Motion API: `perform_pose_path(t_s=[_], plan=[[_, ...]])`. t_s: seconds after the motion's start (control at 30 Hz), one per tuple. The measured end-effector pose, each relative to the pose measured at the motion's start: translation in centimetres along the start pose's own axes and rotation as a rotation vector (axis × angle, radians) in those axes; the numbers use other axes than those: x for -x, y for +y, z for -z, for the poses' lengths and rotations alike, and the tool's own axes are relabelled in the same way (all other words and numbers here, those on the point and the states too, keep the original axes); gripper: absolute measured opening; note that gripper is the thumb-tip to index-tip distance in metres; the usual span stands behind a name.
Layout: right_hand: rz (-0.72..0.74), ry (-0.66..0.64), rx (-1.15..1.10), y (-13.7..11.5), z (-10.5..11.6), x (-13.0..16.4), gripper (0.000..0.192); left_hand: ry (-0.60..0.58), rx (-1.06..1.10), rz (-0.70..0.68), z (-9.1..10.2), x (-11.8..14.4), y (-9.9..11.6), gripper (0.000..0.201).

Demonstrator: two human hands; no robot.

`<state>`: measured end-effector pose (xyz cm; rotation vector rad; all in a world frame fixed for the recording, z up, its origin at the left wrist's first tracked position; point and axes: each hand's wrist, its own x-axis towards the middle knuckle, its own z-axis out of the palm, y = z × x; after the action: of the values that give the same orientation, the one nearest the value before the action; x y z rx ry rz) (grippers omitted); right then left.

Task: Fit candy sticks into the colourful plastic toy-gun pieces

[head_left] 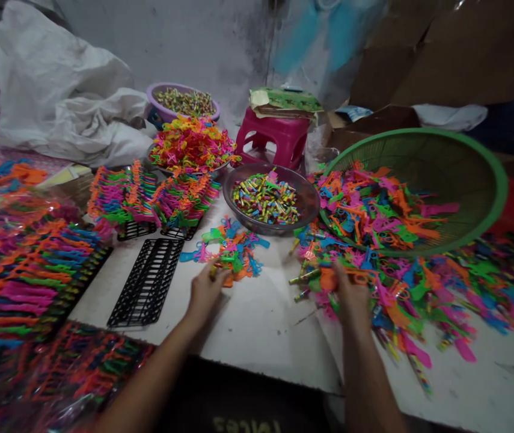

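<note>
At six o'clock on the white bench (257,325), both forearms reach forward and the two hands work well apart. Left hand (206,290) has its fingers curled, pinching what looks like a small yellow-green piece at its fingertips, right at the near edge of the small pile (232,248) of blue, pink and orange plastic parts; that pile lies at twelve o'clock from this hand, touching it. Right hand (350,294) rests palm down, fingers bent, on the near left edge of the big heap (419,288) of the same coloured parts; whether it grips one I cannot tell, as the frame is blurred there. That heap spreads from this hand toward three o'clock, its length running across the bench, and spills out of the tilted green basket (486,180) at one o'clock. Between the hands, at twelve, stands a metal bowl (304,207) of small coloured tubes. Left of the left hand, at nine to ten o'clock, lies an empty black rack (148,282), with filled racks (157,198) beyond it.
</note>
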<state>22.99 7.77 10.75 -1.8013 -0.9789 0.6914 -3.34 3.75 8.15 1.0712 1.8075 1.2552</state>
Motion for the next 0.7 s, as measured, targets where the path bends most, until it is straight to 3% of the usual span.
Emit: perform_pose_path(t_s=[0.03, 0.1, 0.17, 0.23, 0.3, 0.4, 0.5, 0.57, 0.7], plan=[[0.06, 0.183, 0.127, 0.2, 1.4, -1.4, 0.057, 0.098, -0.02, 0.017, 0.4, -1.2, -0.6, 0.033], [0.209, 0.488, 0.315, 0.7, 3.1, -2.8, 0.077, 0.091, 0.02, 0.081, 1.1, -3.1, -1.7, 0.03], [0.348, 0.591, 0.334, 1.0, 3.1, -2.5, 0.082, 0.027, 0.084, 0.114, 1.4, -4.0, -2.2, 0.028], [0.403, 0.361, 0.203, 1.2, 1.4, -0.7, 0.066, -0.037, 0.146, 0.13, 1.3, -3.8, -1.9, 0.028], [0.31, -0.085, 0.013, 1.3, -1.3, 1.8, 0.048, -0.099, 0.191, 0.155, 1.1, -2.7, -1.1, 0.029], [-0.059, -0.756, -0.285, 1.0, -5.3, 6.0, 0.048, -0.228, 0.308, 0.223, 0.8, -0.5, 0.2, 0.031], [-0.431, -1.203, -0.589, 0.3, -7.6, 9.4, 0.057, -0.389, 0.504, 0.341, 0.5, 1.5, 0.9, 0.032], [-0.641, -1.32, -0.777, -0.2, -8.0, 10.6, 0.053, -0.415, 0.561, 0.387, 0.3, 2.2, 1.2, 0.033], [-0.886, -1.231, -1.01, -1.1, -7.7, 10.7, 0.034, -0.363, 0.517, 0.341, 0.0, 2.3, 1.2, 0.033]])
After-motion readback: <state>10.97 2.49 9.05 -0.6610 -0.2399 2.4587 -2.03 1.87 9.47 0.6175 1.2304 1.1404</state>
